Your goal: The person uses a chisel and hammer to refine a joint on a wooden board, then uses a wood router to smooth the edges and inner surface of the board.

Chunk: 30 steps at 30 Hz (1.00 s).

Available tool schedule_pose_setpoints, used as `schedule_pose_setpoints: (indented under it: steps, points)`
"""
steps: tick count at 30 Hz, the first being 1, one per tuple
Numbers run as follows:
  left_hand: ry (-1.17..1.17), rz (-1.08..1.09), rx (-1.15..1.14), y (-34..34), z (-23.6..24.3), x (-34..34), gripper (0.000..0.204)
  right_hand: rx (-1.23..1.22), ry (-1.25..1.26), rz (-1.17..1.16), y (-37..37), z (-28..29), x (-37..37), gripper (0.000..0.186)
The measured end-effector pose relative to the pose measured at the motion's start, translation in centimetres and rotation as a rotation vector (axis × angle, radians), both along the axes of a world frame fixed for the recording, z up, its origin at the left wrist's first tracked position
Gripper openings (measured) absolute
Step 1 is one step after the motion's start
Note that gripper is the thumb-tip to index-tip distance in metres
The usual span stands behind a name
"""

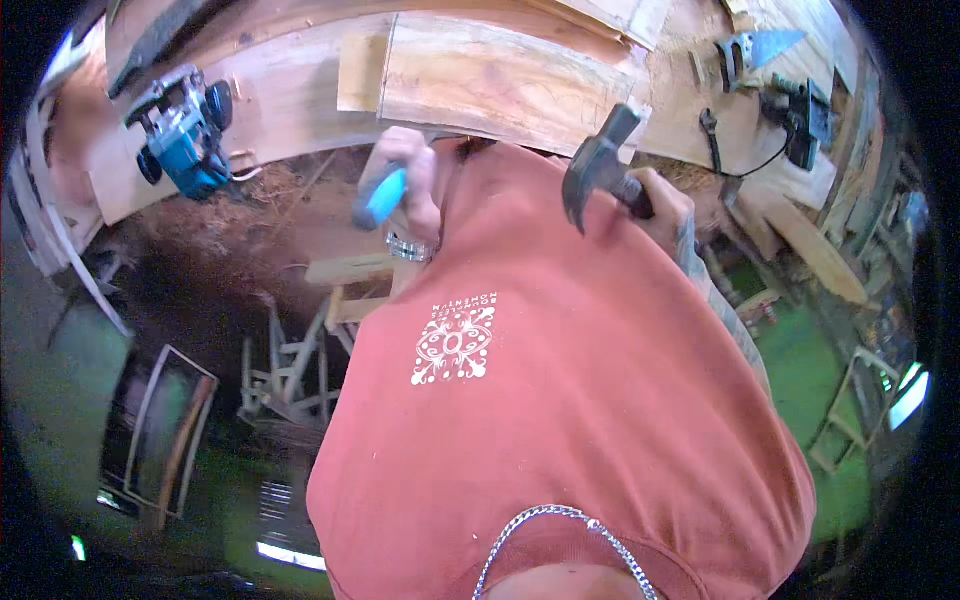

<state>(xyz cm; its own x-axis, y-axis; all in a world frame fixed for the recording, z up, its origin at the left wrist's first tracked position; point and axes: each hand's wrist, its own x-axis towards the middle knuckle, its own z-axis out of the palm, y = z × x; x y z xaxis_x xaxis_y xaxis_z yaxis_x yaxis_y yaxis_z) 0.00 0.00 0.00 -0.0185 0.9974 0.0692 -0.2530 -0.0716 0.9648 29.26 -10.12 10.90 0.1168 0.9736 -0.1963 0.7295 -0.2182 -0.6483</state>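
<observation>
My left hand (pixel 410 165) is closed around a tool with a bright blue handle (pixel 383 198). The handle's end tilts down toward me, and the rest of the tool is hidden by my fingers. My right hand (pixel 668 208) grips a claw hammer (pixel 600 160) by its dark handle, close under the head. The hammer's head is raised at the front edge of the workbench, with the claw curving toward me. Just beyond both hands a pale wooden board (pixel 510 85) lies flat on the bench. Neither tool visibly touches the board.
A blue router (pixel 188 140) stands on the bench at the left. To the right lie a handsaw (pixel 755 52), a wrench (pixel 710 140) and a dark corded power tool (pixel 803 122). Wood shavings (pixel 255 205) and offcuts litter the floor; a wooden plank (pixel 810 240) leans below the right side.
</observation>
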Motion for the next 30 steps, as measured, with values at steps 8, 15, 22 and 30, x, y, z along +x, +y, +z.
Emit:
schedule_pose_setpoints:
  steps: [8, 15, 22, 30]
  points:
    - [0.494, -1.088, 0.354, 2.1, 5.0, 4.5, 0.037, -0.195, -0.036, -0.721, -4.6, 1.0, -4.9, 0.025]
    - [0.312, -1.549, 0.589, -0.1, 2.2, 7.3, 0.024, -0.152, -0.103, -1.179, -15.0, -1.9, -13.7, 0.026]
    - [0.206, -1.407, 0.658, 0.1, 0.2, 7.0, 0.023, -0.114, 0.068, -1.505, -18.0, -0.9, -22.4, 0.036]
    - [0.204, -1.429, 0.655, 0.4, -0.6, 5.8, 0.020, -0.141, -0.031, -1.361, -18.5, -2.3, -24.6, 0.024]
